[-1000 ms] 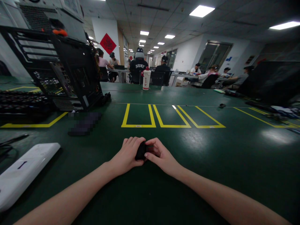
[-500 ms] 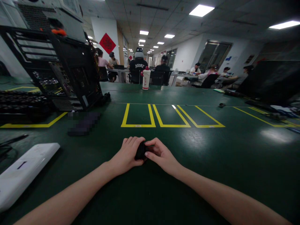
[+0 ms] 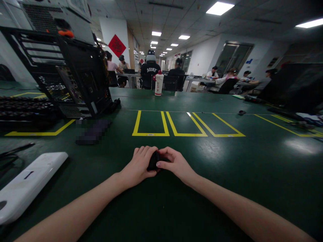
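A small black object [image 3: 152,162] is held between my two hands, low over the green table [image 3: 161,208] at the middle of the view. My left hand [image 3: 140,164] wraps round its left side, fingers over the top and thumb along the near edge. On its right side, my right hand [image 3: 174,164] grips with curled fingers and the thumb pressed against it. My fingers cover much of the object, and its exact kind cannot be made out.
Yellow tape outlines [image 3: 150,134] lie beyond my hands. A white device [image 3: 32,181] and an open black computer case [image 3: 83,77] stand at left. Farther back is a white bottle [image 3: 158,84]; a small black ring [image 3: 241,112] lies at right. People sit behind.
The view has shifted slightly, so the scene sits a little farther right. My right hand's fingers have closed in nearer to the black object, which my left hand still holds.
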The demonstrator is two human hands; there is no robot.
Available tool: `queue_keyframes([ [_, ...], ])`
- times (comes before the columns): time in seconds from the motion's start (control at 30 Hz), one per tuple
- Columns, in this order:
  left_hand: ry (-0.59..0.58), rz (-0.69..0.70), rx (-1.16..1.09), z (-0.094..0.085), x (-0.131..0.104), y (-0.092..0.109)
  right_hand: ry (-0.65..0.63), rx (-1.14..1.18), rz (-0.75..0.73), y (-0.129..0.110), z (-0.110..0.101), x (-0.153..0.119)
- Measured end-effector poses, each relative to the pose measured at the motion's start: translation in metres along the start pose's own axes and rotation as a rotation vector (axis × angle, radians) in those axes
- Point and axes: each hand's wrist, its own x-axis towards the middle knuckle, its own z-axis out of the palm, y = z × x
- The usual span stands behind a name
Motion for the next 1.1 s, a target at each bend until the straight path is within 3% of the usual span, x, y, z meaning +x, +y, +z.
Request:
queue_keyframes([
  [0.23,-0.007,0.023,0.049,0.001,0.000,-0.001,-0.009,0.001,0.096,-0.002,-0.002,0.003],
  [0.63,0.039,0.031,0.024,0.005,-0.002,-0.004,0.089,-0.281,-0.179,0.002,0.015,-0.015],
  [0.93,0.017,0.009,0.018,0.003,0.000,-0.003,0.054,-0.215,-0.061,0.003,0.011,-0.009],
  [1.1,0.015,0.009,0.006,0.002,0.000,-0.001,0.028,-0.270,-0.132,0.003,0.012,-0.014],
])
